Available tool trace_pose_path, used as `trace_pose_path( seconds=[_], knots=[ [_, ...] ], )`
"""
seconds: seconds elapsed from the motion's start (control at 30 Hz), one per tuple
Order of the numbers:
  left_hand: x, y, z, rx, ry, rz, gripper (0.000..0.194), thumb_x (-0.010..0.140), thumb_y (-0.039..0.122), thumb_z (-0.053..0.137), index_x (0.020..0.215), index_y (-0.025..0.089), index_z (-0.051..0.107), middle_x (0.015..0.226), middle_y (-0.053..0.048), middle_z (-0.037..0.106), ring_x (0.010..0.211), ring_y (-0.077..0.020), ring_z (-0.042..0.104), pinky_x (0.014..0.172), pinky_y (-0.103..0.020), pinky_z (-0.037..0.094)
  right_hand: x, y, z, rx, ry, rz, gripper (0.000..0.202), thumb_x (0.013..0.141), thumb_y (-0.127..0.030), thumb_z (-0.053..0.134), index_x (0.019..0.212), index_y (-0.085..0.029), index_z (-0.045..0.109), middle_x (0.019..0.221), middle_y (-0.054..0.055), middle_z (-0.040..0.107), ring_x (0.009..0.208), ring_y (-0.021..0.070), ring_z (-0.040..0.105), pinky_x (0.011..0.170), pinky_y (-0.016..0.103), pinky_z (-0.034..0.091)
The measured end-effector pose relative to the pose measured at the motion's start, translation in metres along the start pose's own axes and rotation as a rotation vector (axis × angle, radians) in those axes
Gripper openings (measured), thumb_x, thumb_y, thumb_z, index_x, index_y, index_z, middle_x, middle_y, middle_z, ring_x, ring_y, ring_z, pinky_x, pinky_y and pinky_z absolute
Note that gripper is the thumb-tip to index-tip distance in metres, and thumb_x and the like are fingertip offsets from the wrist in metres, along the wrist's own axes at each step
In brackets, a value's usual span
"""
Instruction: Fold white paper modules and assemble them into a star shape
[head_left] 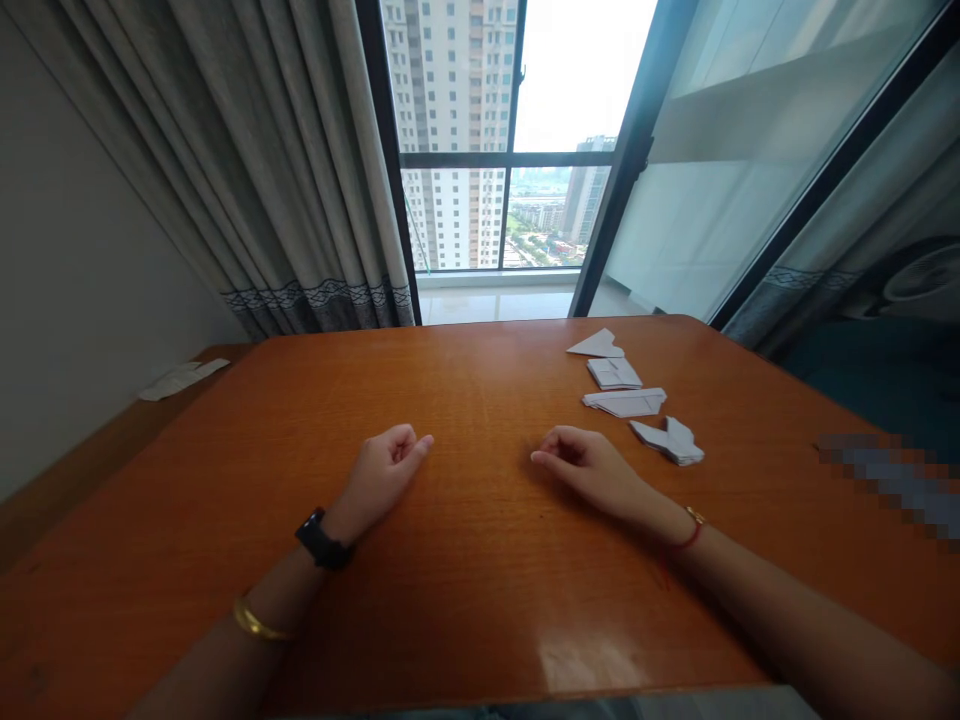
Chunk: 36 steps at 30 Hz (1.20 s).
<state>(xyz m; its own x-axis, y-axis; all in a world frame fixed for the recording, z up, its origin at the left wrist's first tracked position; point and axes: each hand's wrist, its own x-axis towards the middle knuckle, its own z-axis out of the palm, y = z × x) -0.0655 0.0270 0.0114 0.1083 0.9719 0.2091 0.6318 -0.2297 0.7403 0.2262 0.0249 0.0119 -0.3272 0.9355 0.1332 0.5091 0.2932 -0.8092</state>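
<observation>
My left hand rests near the middle of the wooden table, its fingers curled into a loose fist, thumb forward, holding nothing. To the right, my right hand is also closed, fingers curled toward the thumb with nothing visible in them. Several folded white papers lie in a column beyond my right hand: a pointed one farthest away, a squarish one, a long flat one, and a winged one nearest. Neither hand touches them.
A crumpled white sheet lies on a ledge at the left. Grey curtains and a window stand behind the table's far edge. A blurred patch covers something at the right edge, below a dark round fan-like object.
</observation>
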Motion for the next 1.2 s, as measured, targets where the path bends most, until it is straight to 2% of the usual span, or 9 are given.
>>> trace_pose_path(
  seconds=[0.23,0.5,1.2],
  knots=[
    [-0.008,0.007,0.003,0.247,-0.096,0.079,0.04,0.089,0.044,0.046,0.06,0.019,0.033,0.053,0.006,0.034,0.051,-0.0098,0.034,0.053,-0.026,0.022,0.001,0.007,0.013,0.263,0.109,0.077,0.029,0.081,-0.045,0.062,0.071,-0.018,0.054,0.06,-0.004,0.048,0.052,0.0094,0.04,0.049,0.024,0.031],
    [-0.011,0.008,0.003,0.334,-0.158,0.095,0.04,0.09,0.046,0.043,0.061,0.02,0.033,0.053,0.005,0.037,0.051,-0.0103,0.035,0.053,-0.026,0.021,0.0,0.009,0.011,0.441,0.183,0.109,0.031,0.078,-0.046,0.066,0.074,-0.018,0.054,0.055,-0.005,0.048,0.046,0.0084,0.043,0.044,0.023,0.031],
    [-0.012,0.008,0.003,0.301,-0.183,0.106,0.04,0.09,0.046,0.043,0.061,0.02,0.032,0.054,0.005,0.036,0.051,-0.0107,0.035,0.052,-0.026,0.021,0.001,0.008,0.008,0.434,0.142,0.138,0.035,0.075,-0.052,0.067,0.071,-0.019,0.053,0.052,-0.004,0.05,0.047,0.0101,0.044,0.046,0.024,0.033]
  ],
)
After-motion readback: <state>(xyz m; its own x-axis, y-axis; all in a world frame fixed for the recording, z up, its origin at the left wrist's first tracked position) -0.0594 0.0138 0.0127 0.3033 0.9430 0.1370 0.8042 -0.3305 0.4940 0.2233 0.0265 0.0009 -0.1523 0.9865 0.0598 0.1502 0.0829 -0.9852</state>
